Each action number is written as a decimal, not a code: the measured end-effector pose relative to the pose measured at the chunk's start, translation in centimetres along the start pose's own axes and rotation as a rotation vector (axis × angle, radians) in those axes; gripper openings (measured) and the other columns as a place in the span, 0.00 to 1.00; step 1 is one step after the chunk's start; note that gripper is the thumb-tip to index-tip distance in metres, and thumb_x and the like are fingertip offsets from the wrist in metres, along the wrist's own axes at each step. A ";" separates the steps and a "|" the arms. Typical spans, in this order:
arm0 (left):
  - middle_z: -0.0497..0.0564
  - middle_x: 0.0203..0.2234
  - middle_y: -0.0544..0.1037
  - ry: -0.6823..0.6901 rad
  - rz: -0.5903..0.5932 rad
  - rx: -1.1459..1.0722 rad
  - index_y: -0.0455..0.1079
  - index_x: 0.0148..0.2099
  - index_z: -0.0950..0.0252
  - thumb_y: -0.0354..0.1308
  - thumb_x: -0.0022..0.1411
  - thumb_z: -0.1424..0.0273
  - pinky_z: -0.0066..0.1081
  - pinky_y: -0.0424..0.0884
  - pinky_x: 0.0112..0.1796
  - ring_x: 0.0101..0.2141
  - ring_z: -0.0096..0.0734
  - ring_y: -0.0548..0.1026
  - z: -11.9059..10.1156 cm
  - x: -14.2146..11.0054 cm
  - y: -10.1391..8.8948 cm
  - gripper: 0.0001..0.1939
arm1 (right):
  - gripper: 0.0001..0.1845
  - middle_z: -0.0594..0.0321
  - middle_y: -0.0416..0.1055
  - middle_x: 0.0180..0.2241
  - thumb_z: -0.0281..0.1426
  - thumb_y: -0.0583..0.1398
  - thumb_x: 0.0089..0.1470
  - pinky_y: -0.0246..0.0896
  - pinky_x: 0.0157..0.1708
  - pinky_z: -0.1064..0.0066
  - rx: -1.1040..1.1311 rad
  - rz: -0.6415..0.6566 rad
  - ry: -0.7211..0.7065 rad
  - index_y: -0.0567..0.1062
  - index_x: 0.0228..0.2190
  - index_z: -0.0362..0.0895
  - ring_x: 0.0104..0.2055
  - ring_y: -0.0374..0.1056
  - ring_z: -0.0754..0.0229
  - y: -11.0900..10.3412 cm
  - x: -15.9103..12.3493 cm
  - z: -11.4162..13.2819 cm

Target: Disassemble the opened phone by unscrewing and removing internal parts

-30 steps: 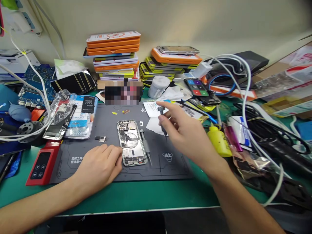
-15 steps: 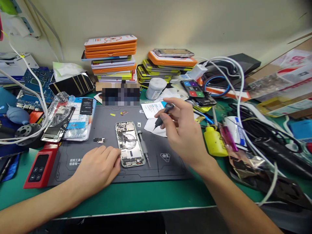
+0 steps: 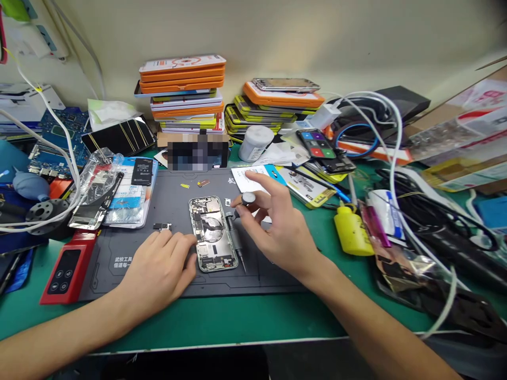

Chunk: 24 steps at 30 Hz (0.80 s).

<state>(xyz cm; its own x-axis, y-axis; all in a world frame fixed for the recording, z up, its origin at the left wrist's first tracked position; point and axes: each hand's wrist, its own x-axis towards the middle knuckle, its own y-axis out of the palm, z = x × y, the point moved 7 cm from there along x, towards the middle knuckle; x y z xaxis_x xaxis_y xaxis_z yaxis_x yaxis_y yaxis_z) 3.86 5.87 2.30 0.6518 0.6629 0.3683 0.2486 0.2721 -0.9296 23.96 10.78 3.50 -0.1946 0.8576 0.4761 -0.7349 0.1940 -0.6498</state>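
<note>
Basically L to R: 1 smooth, round rubber blower (image 3: 30, 186), pale blue, then 1 boxy red unit (image 3: 67, 274) w/ glossy blk panel and 4 round btns. Next, 1 flat blk battery (image 3: 141, 172) on shiny plastic pkgs. L hand (image 3: 160, 264) rests on the matte grey mat (image 3: 103, 258), fingers curled under; can't tell if it grips anything, or if its index touches the phone. Just past its knuckles: 1 small blk/metal module (image 3: 162, 226).

1 opened phone (image 3: 214, 232) lies flat mid-mat, just R of that hand: rounded-rect. metal frame, bare innards up, round coil area in ctr. Long axis runs near-far, far end leaning slightly L.

2 screwdrivers total. The loose screwdriver (image 3: 236, 237), grey and slim, lies along the phone's R side, tip twd the person. The held screwdriver (image 3: 248, 198) is pinched narrowly in R hand (image 3: 277, 227), flat round cap up, shaft slanting down-L twd phone's upper R edge; tip contact unclear. Far R: 1 squat yellow plastic bottle (image 3: 352, 230).
</note>
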 end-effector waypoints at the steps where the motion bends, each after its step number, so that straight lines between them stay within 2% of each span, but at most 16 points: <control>1: 0.51 0.34 0.78 -0.004 -0.001 0.000 0.68 0.52 0.66 0.51 0.77 0.72 0.41 0.67 0.36 0.34 0.44 0.74 0.0 0.0 0.0 0.06 | 0.28 0.58 0.80 0.42 0.33 0.57 0.72 0.72 0.27 0.65 -0.014 0.005 -0.003 0.58 0.68 0.48 0.29 0.75 0.58 0.1 0.0 0.0; 6: 0.50 0.31 0.75 -0.028 -0.003 0.008 0.66 0.43 0.63 0.51 0.76 0.73 0.40 0.64 0.35 0.32 0.41 0.70 0.2 0.0 -0.1 0.05 | 0.25 0.55 0.79 0.44 0.32 0.56 0.73 0.74 0.30 0.64 -0.042 -0.007 -0.060 0.59 0.67 0.48 0.34 0.76 0.56 0.8 -0.2 -0.2; 9: 0.50 0.30 0.73 -0.038 0.014 0.023 0.65 0.38 0.62 0.50 0.76 0.73 0.40 0.63 0.34 0.31 0.41 0.69 0.2 0.0 0.1 0.09 | 0.24 0.55 0.77 0.48 0.30 0.56 0.74 0.80 0.35 0.62 0.157 -0.133 -0.112 0.58 0.67 0.52 0.38 0.78 0.56 0.8 -0.6 0.4; 11: 0.50 0.30 0.73 -0.042 0.030 0.031 0.66 0.38 0.62 0.50 0.76 0.72 0.40 0.62 0.34 0.31 0.41 0.69 0.3 -0.1 0.2 0.10 | 0.25 0.58 0.77 0.48 0.29 0.56 0.75 0.82 0.35 0.63 0.358 -0.189 -0.126 0.57 0.67 0.56 0.35 0.77 0.60 1.0 -1.0 1.0; 15: 0.51 0.31 0.73 -0.050 0.050 0.034 0.67 0.39 0.62 0.51 0.77 0.71 0.41 0.62 0.35 0.33 0.42 0.70 0.3 -0.1 0.5 0.10 | 0.23 0.60 0.77 0.47 0.30 0.55 0.76 0.82 0.32 0.67 0.543 -0.066 -0.142 0.58 0.67 0.56 0.30 0.76 0.64 2.9 -1.5 2.4; 19: 0.51 0.29 0.72 -0.039 0.026 0.048 0.67 0.38 0.62 0.50 0.76 0.72 0.41 0.62 0.35 0.32 0.42 0.69 0.1 0.0 0.3 0.11 | 0.24 0.59 0.76 0.48 0.30 0.54 0.77 0.82 0.33 0.67 0.482 0.031 -0.193 0.57 0.69 0.55 0.31 0.75 0.65 4.2 -2.0 2.8; 24: 0.51 0.29 0.73 -0.035 0.027 0.052 0.66 0.37 0.61 0.51 0.75 0.73 0.42 0.63 0.34 0.32 0.43 0.69 0.1 0.0 0.2 0.10 | 0.26 0.58 0.77 0.49 0.29 0.53 0.77 0.82 0.37 0.68 0.418 0.047 -0.249 0.57 0.70 0.54 0.34 0.77 0.64 4.5 -2.2 2.9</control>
<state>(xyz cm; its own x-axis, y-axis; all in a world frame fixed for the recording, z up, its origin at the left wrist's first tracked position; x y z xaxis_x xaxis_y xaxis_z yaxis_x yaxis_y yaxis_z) 3.90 6.01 2.08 0.6321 0.6941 0.3446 0.1932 0.2896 -0.9375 19.20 8.39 1.18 -0.3456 0.7108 0.6126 -0.9097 -0.0935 -0.4047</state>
